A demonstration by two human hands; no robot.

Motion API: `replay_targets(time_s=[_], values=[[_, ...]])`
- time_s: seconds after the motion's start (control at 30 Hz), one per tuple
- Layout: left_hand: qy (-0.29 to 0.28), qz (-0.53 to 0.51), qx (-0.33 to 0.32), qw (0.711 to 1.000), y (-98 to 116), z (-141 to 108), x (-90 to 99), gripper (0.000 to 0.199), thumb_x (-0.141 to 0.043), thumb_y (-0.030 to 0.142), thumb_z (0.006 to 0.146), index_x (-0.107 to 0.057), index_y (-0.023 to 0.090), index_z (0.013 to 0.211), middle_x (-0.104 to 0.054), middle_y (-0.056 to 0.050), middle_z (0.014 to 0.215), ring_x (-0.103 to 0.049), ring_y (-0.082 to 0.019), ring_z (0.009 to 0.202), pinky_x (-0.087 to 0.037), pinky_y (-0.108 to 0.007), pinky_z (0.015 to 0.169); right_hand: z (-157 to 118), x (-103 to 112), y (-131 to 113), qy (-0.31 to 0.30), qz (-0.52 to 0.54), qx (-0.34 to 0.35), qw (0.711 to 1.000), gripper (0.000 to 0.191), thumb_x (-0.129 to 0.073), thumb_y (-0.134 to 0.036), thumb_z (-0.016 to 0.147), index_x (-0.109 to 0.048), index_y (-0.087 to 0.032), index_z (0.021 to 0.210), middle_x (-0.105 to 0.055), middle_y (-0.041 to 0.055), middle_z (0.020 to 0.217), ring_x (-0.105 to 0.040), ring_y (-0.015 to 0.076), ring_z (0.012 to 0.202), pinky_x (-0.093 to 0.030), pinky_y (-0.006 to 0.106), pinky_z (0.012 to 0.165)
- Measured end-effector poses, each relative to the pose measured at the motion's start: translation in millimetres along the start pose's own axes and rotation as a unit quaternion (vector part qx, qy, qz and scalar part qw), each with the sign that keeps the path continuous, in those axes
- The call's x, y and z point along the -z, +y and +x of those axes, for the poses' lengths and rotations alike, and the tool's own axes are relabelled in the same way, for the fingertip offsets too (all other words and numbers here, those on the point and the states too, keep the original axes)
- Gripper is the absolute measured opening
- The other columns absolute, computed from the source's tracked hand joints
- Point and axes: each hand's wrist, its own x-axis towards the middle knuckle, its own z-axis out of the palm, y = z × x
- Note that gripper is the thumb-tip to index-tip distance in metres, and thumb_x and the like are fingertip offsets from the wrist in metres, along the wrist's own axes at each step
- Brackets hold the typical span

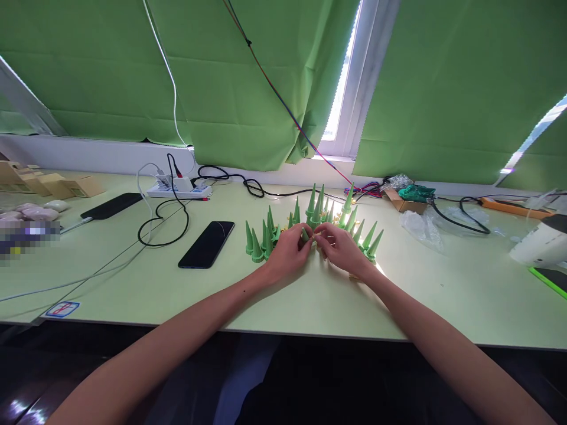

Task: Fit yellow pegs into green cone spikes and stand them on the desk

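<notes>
Green pointed cones (257, 245) with round bases stand in a cluster on the pale table, on both sides of my hands and behind them. My left hand (290, 251) is closed around a small green cone (305, 234), whose tip shows between thumb and fingers. Right beside it, my right hand (339, 245) pinches with thumb and forefinger at the same spot. What sits in that pinch is too small to make out. The fingertips of both hands nearly meet. Bright light and yellowish bits show among the cones behind.
A black phone (206, 245) lies left of the cones, another dark phone (113, 205) farther left. A power strip (179, 190) with cables stands at the back. To the right are a small cardboard box (404, 202), clear plastic bags (422, 230) and a white device (543, 242).
</notes>
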Motion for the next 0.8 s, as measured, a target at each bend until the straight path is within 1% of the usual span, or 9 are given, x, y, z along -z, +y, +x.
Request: replay_targets(time_s=[0.07, 0.17, 0.33, 0.57, 0.8], values=[[0.006, 0.001, 0.002, 1.0, -0.1, 0.0, 0.3, 0.008, -0.052, 0.022, 0.09, -0.059, 0.019, 0.088, -0.063, -0.002, 0.076, -0.056, -0.015, 0.067, -0.044, -0.029, 0.063, -0.1, -0.1, -0.9, -0.007, 0.016, -0.001, 1.0, 0.021, -0.053, -0.039, 0.093, -0.059, -0.02, 0.099, -0.061, 0.0012, 0.073, -0.058, 0.0149, 0.059, -0.049, 0.03, 0.059], [0.009, 0.0, 0.007, 1.0, 0.1, -0.2, 0.8, 0.006, -0.052, 0.02, 0.089, -0.058, 0.019, 0.089, -0.063, -0.002, 0.076, -0.057, -0.015, 0.067, -0.044, -0.029, 0.063, -0.4, 0.3, -2.1, -0.023, 0.038, -0.008, 0.999, 0.021, -0.054, -0.038, 0.092, -0.06, -0.019, 0.101, -0.063, 0.0017, 0.076, -0.058, 0.0142, 0.056, -0.051, 0.031, 0.058], [0.002, -0.004, 0.009, 1.0, 1.7, -0.5, 1.6, 0.007, -0.052, 0.02, 0.089, -0.058, 0.019, 0.087, -0.062, -0.002, 0.077, -0.056, -0.015, 0.067, -0.044, -0.029, 0.063, -0.9, 0.9, -2.3, -0.023, 0.036, -0.01, 0.999, 0.021, -0.052, -0.037, 0.094, -0.062, -0.019, 0.1, -0.062, 0.0005, 0.07, -0.058, 0.0146, 0.054, -0.05, 0.031, 0.059], [-0.006, 0.0, 0.01, 1.0, 2.8, -1.1, 1.7, 0.007, -0.051, 0.02, 0.087, -0.058, 0.019, 0.087, -0.06, -0.001, 0.074, -0.054, -0.014, 0.065, -0.043, -0.029, 0.061, -1.3, 1.1, -3.0, -0.014, -0.014, -0.012, 1.0, 0.024, -0.049, -0.039, 0.096, -0.062, -0.02, 0.089, -0.058, -0.0028, 0.055, -0.055, 0.0147, 0.051, -0.046, 0.03, 0.06], [-0.017, 0.003, 0.001, 1.0, 1.2, -1.5, 1.0, 0.008, -0.052, 0.018, 0.084, -0.059, 0.018, 0.087, -0.058, 0.0, 0.073, -0.052, -0.013, 0.063, -0.041, -0.028, 0.059, -1.0, 1.6, -4.7, -0.004, -0.042, -0.013, 0.999, 0.032, -0.047, -0.041, 0.097, -0.059, -0.02, 0.076, -0.054, -0.0027, 0.052, -0.049, 0.0135, 0.049, -0.04, 0.028, 0.056]])
